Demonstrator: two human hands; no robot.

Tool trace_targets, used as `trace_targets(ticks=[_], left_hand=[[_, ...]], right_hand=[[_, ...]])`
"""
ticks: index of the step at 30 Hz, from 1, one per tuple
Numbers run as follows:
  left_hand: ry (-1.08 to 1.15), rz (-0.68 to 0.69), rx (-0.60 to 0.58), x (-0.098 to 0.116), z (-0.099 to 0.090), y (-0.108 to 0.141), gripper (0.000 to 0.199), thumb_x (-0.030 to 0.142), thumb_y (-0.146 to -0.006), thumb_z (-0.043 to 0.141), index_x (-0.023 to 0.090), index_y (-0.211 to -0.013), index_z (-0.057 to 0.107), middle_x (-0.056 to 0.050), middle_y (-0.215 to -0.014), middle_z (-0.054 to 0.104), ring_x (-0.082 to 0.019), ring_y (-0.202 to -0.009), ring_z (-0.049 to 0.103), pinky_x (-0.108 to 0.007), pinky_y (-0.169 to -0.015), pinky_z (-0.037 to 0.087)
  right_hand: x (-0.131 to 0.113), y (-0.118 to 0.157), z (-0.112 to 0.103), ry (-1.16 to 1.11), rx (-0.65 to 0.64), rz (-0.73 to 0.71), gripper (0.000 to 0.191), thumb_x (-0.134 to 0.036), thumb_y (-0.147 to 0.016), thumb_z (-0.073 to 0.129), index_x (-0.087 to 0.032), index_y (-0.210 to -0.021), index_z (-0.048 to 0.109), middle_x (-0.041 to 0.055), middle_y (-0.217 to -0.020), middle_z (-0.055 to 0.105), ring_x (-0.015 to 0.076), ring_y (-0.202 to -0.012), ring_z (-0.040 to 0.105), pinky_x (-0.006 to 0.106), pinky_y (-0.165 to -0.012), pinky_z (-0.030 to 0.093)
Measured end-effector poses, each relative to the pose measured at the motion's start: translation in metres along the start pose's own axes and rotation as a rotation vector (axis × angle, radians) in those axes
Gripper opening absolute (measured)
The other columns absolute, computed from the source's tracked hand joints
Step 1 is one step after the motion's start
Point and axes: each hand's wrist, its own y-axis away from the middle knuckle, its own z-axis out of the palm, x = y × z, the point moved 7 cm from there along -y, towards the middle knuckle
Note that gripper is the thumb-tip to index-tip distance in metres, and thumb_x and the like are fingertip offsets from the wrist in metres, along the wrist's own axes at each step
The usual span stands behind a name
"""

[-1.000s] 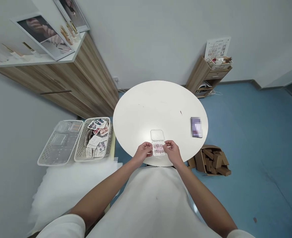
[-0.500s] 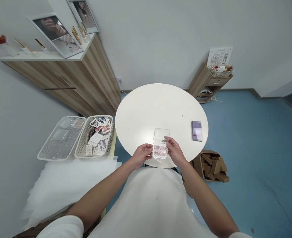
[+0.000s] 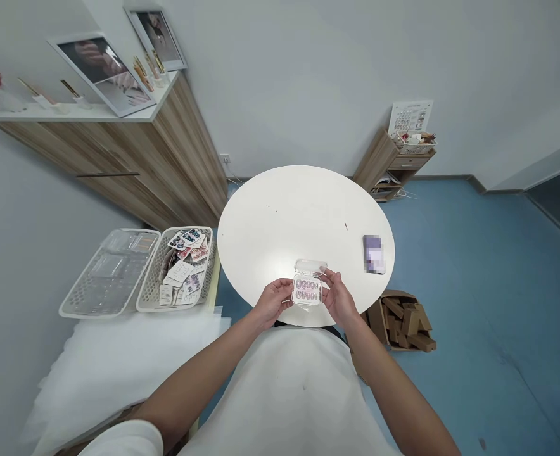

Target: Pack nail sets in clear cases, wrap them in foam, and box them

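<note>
A small clear case [image 3: 306,289] with two rows of pinkish press-on nails is held over the near edge of the round white table [image 3: 299,209]. Its transparent lid [image 3: 310,266] stands partly raised at the far side. My left hand [image 3: 272,301] pinches the case by its left edge. On the other side, my right hand [image 3: 339,297] grips the right edge, with its upper fingers at the lid's right corner.
At the left stand a basket of nail cards [image 3: 185,269] and a basket of clear cases [image 3: 113,272]. A purple item [image 3: 374,254] lies on the table's right. Below it is a box of brown cartons [image 3: 406,322] on the floor.
The lid has tilted down toward the case, with my right fingers moving along at its corner. The view has shifted slightly.
</note>
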Motion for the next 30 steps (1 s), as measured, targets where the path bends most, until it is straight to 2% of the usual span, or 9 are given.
trace_targets(ticks=[4, 10, 14, 18, 21, 25, 30], left_hand=[[0.022, 0.015, 0.009, -0.002, -0.003, -0.001, 0.030, 0.035, -0.064, 0.070, 0.017, -0.084, 0.057, -0.003, -0.082, 0.061, -0.008, -0.069, 0.057, -0.022, -0.064, 0.044], [-0.060, 0.067, 0.058, 0.003, -0.008, -0.002, 0.031, 0.034, -0.062, 0.072, 0.017, -0.084, 0.058, -0.001, -0.076, 0.060, -0.007, -0.064, 0.055, -0.022, -0.061, 0.043], [-0.073, 0.076, 0.048, 0.008, -0.009, 0.000, 0.033, 0.035, -0.061, 0.072, 0.016, -0.085, 0.059, 0.000, -0.072, 0.058, -0.006, -0.061, 0.053, -0.022, -0.061, 0.043], [-0.052, 0.054, 0.042, 0.009, -0.011, 0.003, 0.035, 0.036, -0.061, 0.073, 0.016, -0.085, 0.059, 0.000, -0.072, 0.058, -0.007, -0.063, 0.053, -0.022, -0.062, 0.044], [-0.021, 0.043, 0.053, 0.009, -0.013, 0.004, 0.033, 0.035, -0.061, 0.072, 0.016, -0.085, 0.058, -0.001, -0.077, 0.060, -0.008, -0.066, 0.055, -0.022, -0.064, 0.044], [0.010, 0.023, 0.069, 0.008, -0.014, 0.004, 0.032, 0.035, -0.061, 0.073, 0.017, -0.083, 0.059, -0.002, -0.080, 0.061, -0.009, -0.068, 0.057, -0.023, -0.065, 0.044], [0.009, 0.035, 0.079, 0.010, -0.016, 0.002, 0.032, 0.035, -0.060, 0.073, 0.017, -0.083, 0.058, -0.002, -0.082, 0.061, -0.009, -0.070, 0.058, -0.024, -0.066, 0.045]], right_hand=[[0.002, 0.005, 0.006, -0.087, -0.027, -0.003, 0.053, -0.061, -0.079, 0.035, -0.028, -0.119, 0.046, 0.0075, -0.114, 0.055, 0.0196, -0.084, 0.060, 0.034, -0.066, 0.049], [0.001, 0.002, 0.013, -0.129, -0.009, -0.009, 0.038, -0.049, -0.075, 0.052, -0.027, -0.107, 0.051, 0.0049, -0.107, 0.059, 0.0189, -0.087, 0.059, 0.031, -0.067, 0.049], [0.001, -0.005, 0.012, -0.171, 0.002, -0.022, 0.040, -0.040, -0.070, 0.061, -0.026, -0.106, 0.052, 0.0053, -0.116, 0.056, 0.0197, -0.096, 0.056, 0.032, -0.073, 0.049], [0.004, -0.008, 0.014, -0.182, -0.014, 0.006, 0.037, -0.037, -0.067, 0.065, -0.026, -0.101, 0.054, 0.0040, -0.118, 0.054, 0.0188, -0.094, 0.055, 0.031, -0.072, 0.049], [0.006, -0.006, 0.018, -0.238, -0.039, 0.031, 0.030, -0.041, -0.071, 0.062, -0.024, -0.096, 0.057, 0.0039, -0.116, 0.055, 0.0182, -0.093, 0.055, 0.030, -0.074, 0.048], [0.009, -0.002, 0.021, -0.288, -0.053, 0.070, 0.038, -0.047, -0.073, 0.057, -0.027, -0.105, 0.055, 0.0047, -0.119, 0.053, 0.0205, -0.098, 0.055, 0.034, -0.077, 0.049], [0.015, 0.005, 0.019, -0.190, -0.066, 0.126, 0.053, -0.042, -0.070, 0.063, -0.034, -0.119, 0.045, 0.0027, -0.122, 0.050, 0.0200, -0.103, 0.053, 0.037, -0.083, 0.048]])
